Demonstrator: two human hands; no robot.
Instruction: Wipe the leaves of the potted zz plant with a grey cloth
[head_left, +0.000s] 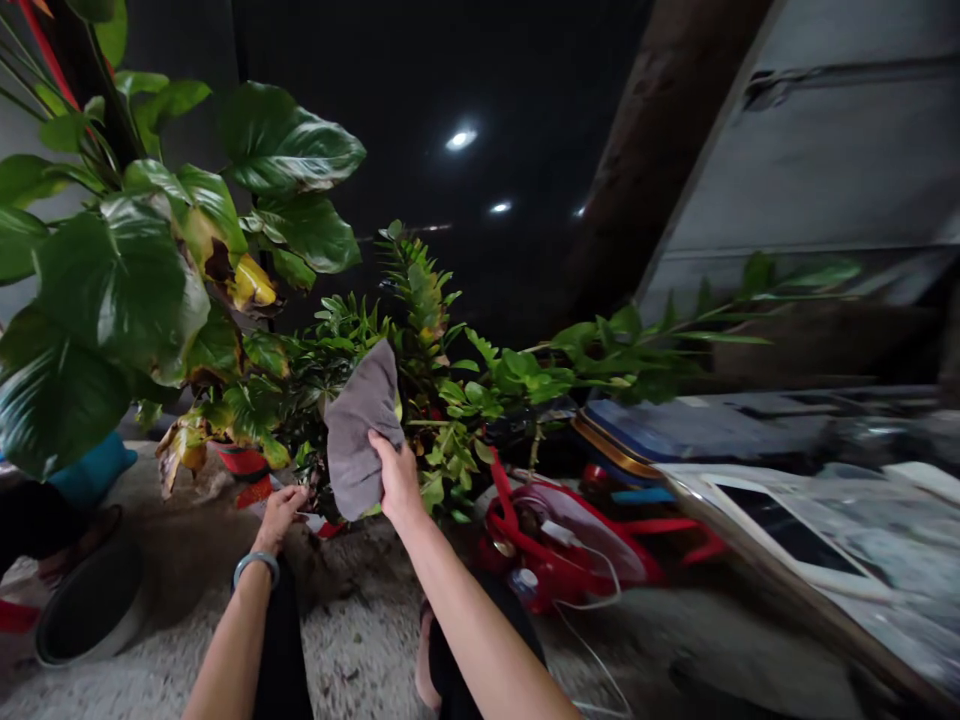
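I see the right hand (396, 482) gripping a grey cloth (358, 440) at its eleven o'clock, before the plants (521, 375). Towards eight, the left hand (280, 516) pinches nearly closed; on what, I can't tell.

Cloth (356, 440) gry. Leaves (112, 290) dk grn w/ ylw-brn bits. Bangle (256, 557) pale bl-gry. Bag (551, 588) red.

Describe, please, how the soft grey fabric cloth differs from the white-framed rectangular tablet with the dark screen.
The soft grey fabric cloth is one muted colour; the white-framed rectangular tablet has a pale border around a dark screen. The cloth is creased with an irregular outline; the tablet is flat and straight-edged. The right hand holds the cloth; the tablet lies on the table. Both are off the floor.
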